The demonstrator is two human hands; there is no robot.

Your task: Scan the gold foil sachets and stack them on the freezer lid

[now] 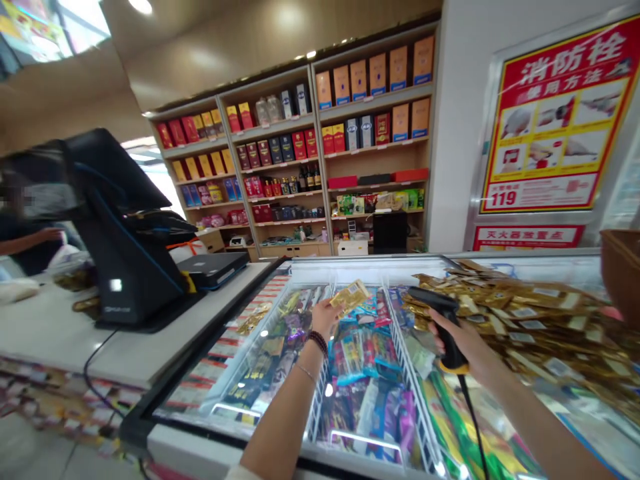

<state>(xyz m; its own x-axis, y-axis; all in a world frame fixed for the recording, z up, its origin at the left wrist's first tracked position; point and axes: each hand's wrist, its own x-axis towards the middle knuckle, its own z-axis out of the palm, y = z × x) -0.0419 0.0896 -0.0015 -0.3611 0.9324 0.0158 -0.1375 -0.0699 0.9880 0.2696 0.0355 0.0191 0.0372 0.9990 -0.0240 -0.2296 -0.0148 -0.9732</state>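
In my left hand (pixel 326 317) is a flat gold packet (pixel 351 297) with a white barcode label facing up, gripped by its near end above the freezer. A beaded bracelet circles that wrist. My right hand (pixel 457 340) is wrapped round the handle of a black barcode scanner (pixel 440 303), its head pointing left toward the packet. The scanner's cord hangs down past the forearm. To the right of the scanner, a large heap of similar gold packets (pixel 530 313) lies on the freezer top. A few more gold packets (pixel 255 319) rest on the glass at the left.
Below my hands, the glass-topped freezer (pixel 225 410) holds colourful wrapped ice treats in wire baskets. A checkout terminal (pixel 135 253) stands on the counter (pixel 55 333) at left, with a person (pixel 30 240) behind it. Shelves (pixel 320 153) of boxes line the back; a brown container (pixel 620 273) sits right.
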